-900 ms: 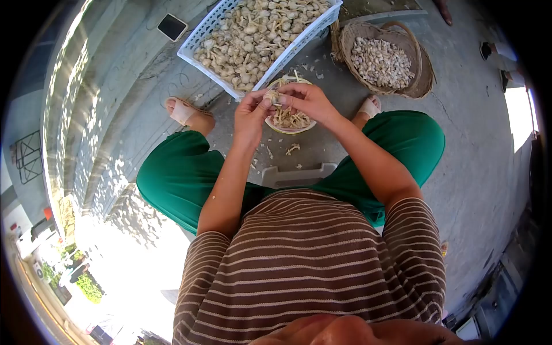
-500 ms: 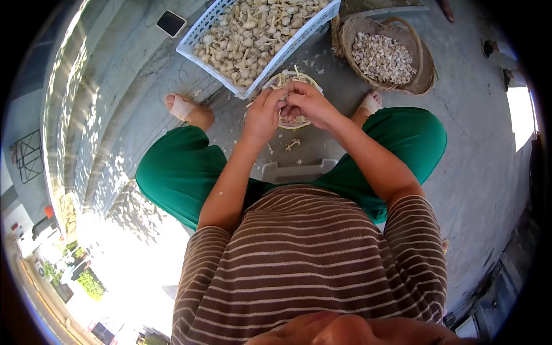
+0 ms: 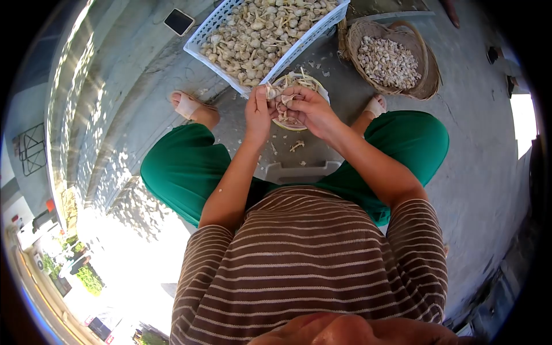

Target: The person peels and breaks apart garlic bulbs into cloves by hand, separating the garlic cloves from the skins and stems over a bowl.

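Observation:
Both of my hands are over a small round tub (image 3: 326, 92) with a pale rim, which holds garlic skins and stalks. My left hand (image 3: 258, 117) pinches a piece of garlic (image 3: 270, 91) between thumb and fingers. Close beside it, my right hand (image 3: 315, 115) has its thumb and fingertips closed on another garlic piece (image 3: 287, 99) with papery skin. The fingers of the two hands nearly meet above the skins. Just beyond them stands a light blue plastic crate (image 3: 310, 47) piled with whole garlic bulbs (image 3: 261, 34).
To the right, a wicker basket (image 3: 428, 86) with a handle holds loose garlic cloves (image 3: 388, 62). A phone (image 3: 179, 22) lies on the ground left of the crate. Bits of stalk (image 3: 297, 145) lie before the tub, near a grey plastic edge (image 3: 303, 172). Another person's foot (image 3: 494, 55) shows far right.
My hands, close together before, have parted slightly, and garlic pieces now show in the fingers of each. The whole view has shifted a little.

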